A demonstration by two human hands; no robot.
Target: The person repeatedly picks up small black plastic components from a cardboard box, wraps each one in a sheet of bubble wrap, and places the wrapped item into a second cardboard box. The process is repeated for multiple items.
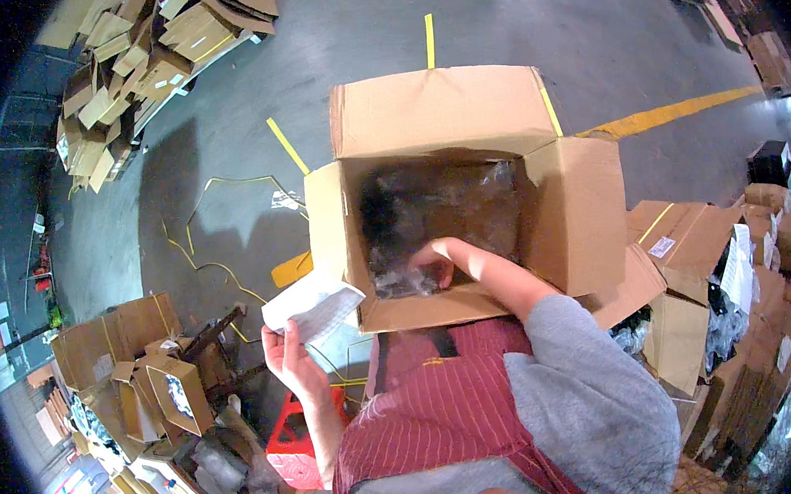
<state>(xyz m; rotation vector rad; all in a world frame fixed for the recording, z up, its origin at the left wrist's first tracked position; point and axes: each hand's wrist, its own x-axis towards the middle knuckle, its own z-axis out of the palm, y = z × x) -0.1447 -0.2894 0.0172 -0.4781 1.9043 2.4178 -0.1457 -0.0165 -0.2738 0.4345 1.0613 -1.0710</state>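
A heap of flattened cardboard (139,63) fills the upper left of a warehouse floor; below it, small open cartons (177,394) crowd the lower left; a red plastic crate (293,459) sits beside the person's left forearm; the left hand (296,359), fingers closed on the near edge, holds up a white paper sheet (312,305) just left of a large open cardboard box (436,109); the box stands right in front of the person, flaps spread, clear plastic (403,283) inside; the right hand (434,259) reaches in with fingers bent, though whether it grips any plastic cannot be told; at right, a brown carton (687,233) rests among stacked cardboard.
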